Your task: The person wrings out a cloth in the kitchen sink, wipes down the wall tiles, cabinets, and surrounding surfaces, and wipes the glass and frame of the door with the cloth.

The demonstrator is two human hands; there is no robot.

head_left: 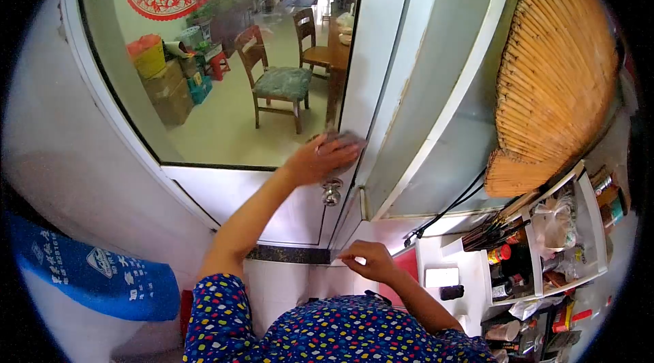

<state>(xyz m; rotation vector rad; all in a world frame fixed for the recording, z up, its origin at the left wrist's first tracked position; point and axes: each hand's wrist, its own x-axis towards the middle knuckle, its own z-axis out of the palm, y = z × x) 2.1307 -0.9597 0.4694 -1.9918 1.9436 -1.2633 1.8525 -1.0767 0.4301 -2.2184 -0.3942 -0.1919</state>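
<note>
My left hand [321, 159] presses a dark grey cloth [351, 139] flat against the white frame of a glass door [373, 43], at the lower right corner of the pane. Its fingers are together over the cloth, and one wears a ring. Just below that hand is the round metal door knob [332, 193], touched by nothing. My right hand [368, 259] hangs lower, in front of my body, with its fingers curled in and nothing visible in them. It is apart from the door.
Blue printed cloth [102, 274] hangs at the left. A palm-leaf fan [555, 70] hangs at the upper right, above white shelves [538, 254] with bottles and bags. Through the glass show chairs [281, 84] and cardboard boxes [167, 94].
</note>
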